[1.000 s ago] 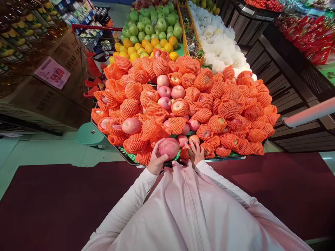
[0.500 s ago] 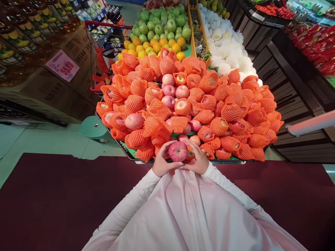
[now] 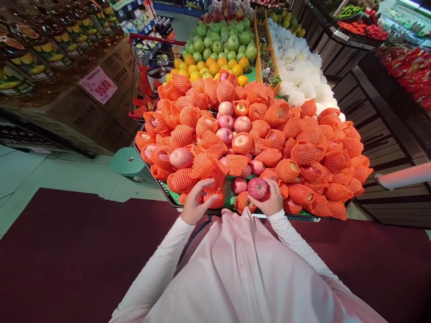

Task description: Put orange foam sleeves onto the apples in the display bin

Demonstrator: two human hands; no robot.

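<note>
A bare red apple (image 3: pixel 258 188) is in my right hand (image 3: pixel 272 199), gripped between thumb and fingers just above the front of the fruit display. My left hand (image 3: pixel 197 204) holds nothing; its thumb and fingers are apart, close to an apple in an orange foam net (image 3: pixel 215 197) at the front edge. Another bare red apple (image 3: pixel 239 185) sits on the green mat (image 3: pixel 229 190) between the hands. Just below the held apple lies a netted apple (image 3: pixel 244 202). A bare pink apple (image 3: pixel 181 158) rests farther left on the pile.
Netted apples (image 3: pixel 305 152) fill the display to the right. Behind them lie oranges (image 3: pixel 213 67), green apples (image 3: pixel 217 46) and white-netted fruit (image 3: pixel 299 80). A green stool (image 3: pixel 131 160) and a red-handled cart (image 3: pixel 134 76) stand left, beside boxes with a price sign (image 3: pixel 98 85).
My hands have moved apart. The left has let go of the apple and gone left; the right has carried the apple rightward. The camera view has shifted slightly.
</note>
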